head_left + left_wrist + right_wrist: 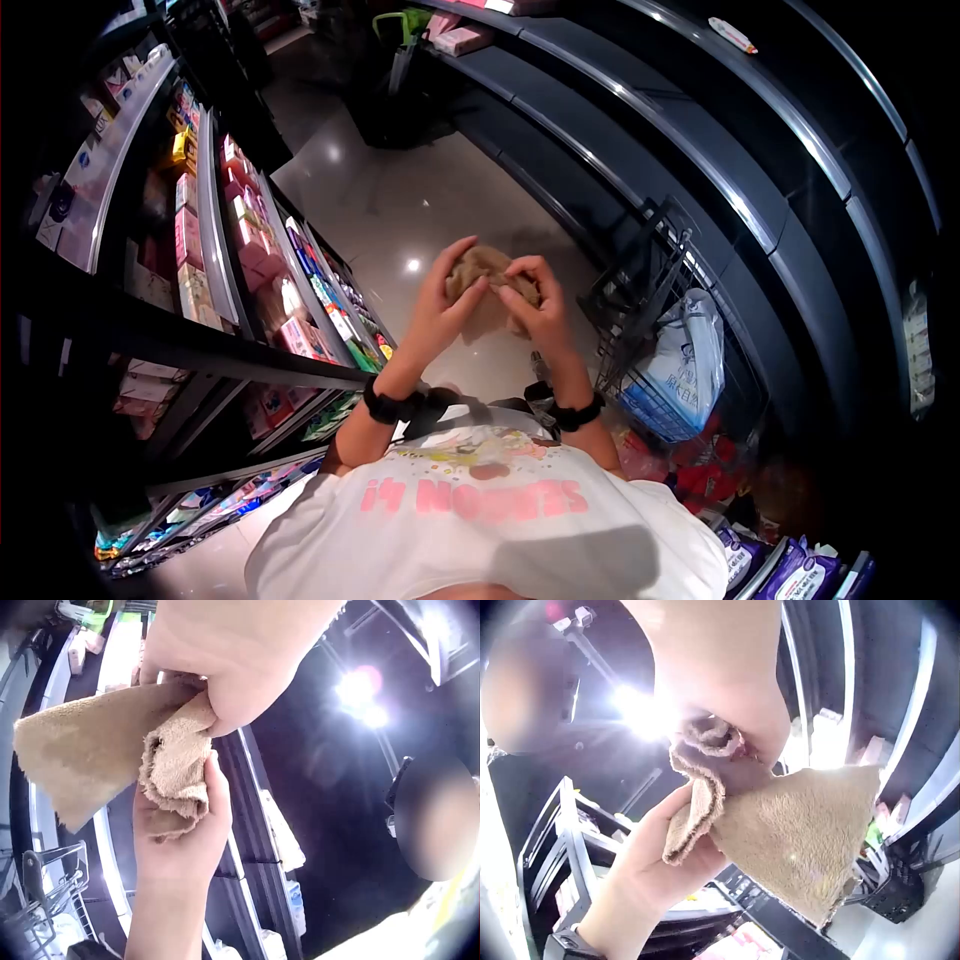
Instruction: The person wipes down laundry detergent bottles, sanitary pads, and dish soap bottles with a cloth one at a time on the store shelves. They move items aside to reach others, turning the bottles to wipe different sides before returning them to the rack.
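Note:
A tan plush cloth (488, 262) is held between both hands in front of the body, above the floor. The left hand (443, 305) grips its left side, thumb on the near face. On the opposite side, the right hand (543, 308) pinches the cloth with bent fingers and thumb. In the left wrist view, part of the cloth (176, 765) is rolled up in layers between the hands, and a flat flap sticks out to the left. The right wrist view shows the flat end of the cloth (799, 825) hanging away from the hands, its edge frayed.
Shelves of boxed and packaged goods (260, 245) line the left. Dark, tiered shelving (640, 120) curves along the right. A wire shopping cart (610, 340) with a bagged white-and-blue package (685, 365) stands at the right. Purple packs (800, 572) lie at the lower right.

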Demonstrator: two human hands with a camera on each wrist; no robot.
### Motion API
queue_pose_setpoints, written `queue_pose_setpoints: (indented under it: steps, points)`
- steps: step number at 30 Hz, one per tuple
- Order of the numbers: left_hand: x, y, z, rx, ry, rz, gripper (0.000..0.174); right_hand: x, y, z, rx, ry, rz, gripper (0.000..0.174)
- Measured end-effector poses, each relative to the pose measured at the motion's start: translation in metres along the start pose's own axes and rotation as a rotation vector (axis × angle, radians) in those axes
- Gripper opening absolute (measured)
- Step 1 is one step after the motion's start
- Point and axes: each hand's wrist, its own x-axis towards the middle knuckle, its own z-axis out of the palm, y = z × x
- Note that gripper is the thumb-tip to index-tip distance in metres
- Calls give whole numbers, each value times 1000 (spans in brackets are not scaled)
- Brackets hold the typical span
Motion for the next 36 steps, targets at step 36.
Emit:
queue_pose_setpoints:
  steps: [36]
  points:
    - [126,-21,-200,562,590,5,32,339,112,197,386,-809,-34,19]
